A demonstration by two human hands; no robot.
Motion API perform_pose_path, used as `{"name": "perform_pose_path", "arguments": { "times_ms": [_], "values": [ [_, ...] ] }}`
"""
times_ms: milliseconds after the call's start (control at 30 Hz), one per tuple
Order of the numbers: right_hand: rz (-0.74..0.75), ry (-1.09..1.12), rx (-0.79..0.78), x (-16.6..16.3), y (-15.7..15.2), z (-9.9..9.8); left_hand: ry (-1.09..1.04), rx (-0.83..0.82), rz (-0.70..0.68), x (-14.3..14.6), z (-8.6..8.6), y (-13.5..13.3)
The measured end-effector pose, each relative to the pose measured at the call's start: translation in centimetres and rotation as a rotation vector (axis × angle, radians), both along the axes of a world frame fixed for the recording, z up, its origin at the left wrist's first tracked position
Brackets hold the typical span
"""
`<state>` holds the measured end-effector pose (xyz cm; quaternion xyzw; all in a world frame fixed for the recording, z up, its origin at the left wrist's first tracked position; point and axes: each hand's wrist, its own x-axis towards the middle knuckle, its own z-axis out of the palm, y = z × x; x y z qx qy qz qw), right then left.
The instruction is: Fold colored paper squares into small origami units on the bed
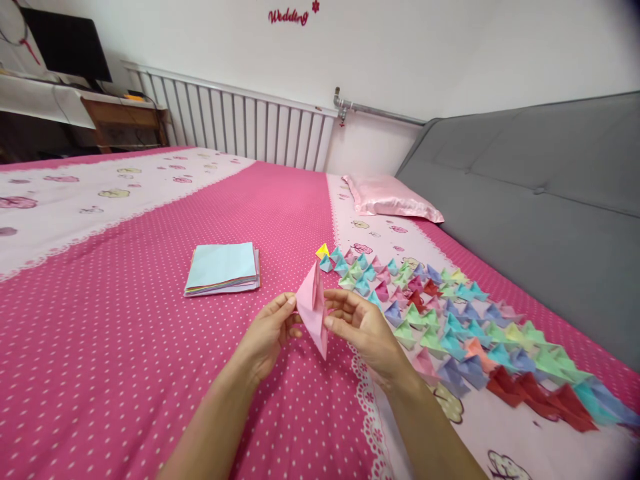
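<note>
A pink folded paper boat is held up above the bed, its long axis roughly upright with a point at top and bottom. My left hand pinches its left edge between thumb and fingers. On the other side, the thumb and fingers of my right hand grip the right edge. To the left lies a stack of square coloured paper, light blue on top. Many small folded paper boats in several colours stand in rows on the right, partly behind my right hand and forearm.
The bed has a pink dotted cover with pale printed bands. A pink pillow lies near the grey headboard. Behind are a white radiator and a desk with a monitor.
</note>
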<state>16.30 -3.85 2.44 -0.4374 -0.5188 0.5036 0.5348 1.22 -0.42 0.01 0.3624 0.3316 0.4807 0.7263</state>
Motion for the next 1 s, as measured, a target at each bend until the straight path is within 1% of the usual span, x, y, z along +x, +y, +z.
{"name": "perform_pose_path", "arguments": {
  "times_ms": [133, 233, 467, 633, 733, 900, 1000],
  "values": [
    [-0.083, -0.045, 0.038, -0.1, 0.3, -0.4, 0.085, 0.044, 0.05, 0.1, -0.1, 0.0],
    [-0.094, -0.07, 0.063, -0.2, 0.4, -0.6, 0.124, 0.065, 0.045, 0.2, -0.2, 0.0],
    [-0.079, -0.081, 0.118, -0.6, 0.4, -0.5, 0.216, 0.089, -0.026, 0.4, -0.1, -0.4],
    [-0.172, -0.219, 0.11, -0.7, 0.4, -1.1, 0.275, 0.125, -0.112, 0.6, 0.2, -0.7],
    [-0.2, -0.265, 0.103, -0.6, 0.5, -1.4, 0.292, 0.122, -0.144, 0.7, 0.4, -0.8],
    [-0.218, -0.24, 0.14, -0.7, 0.6, -1.7, 0.274, 0.103, -0.165, 0.8, 0.3, -0.7],
    [-0.193, -0.213, 0.162, -0.9, 0.5, -1.7, 0.258, 0.088, -0.164, 0.8, 0.2, -0.7]
  ]
}}
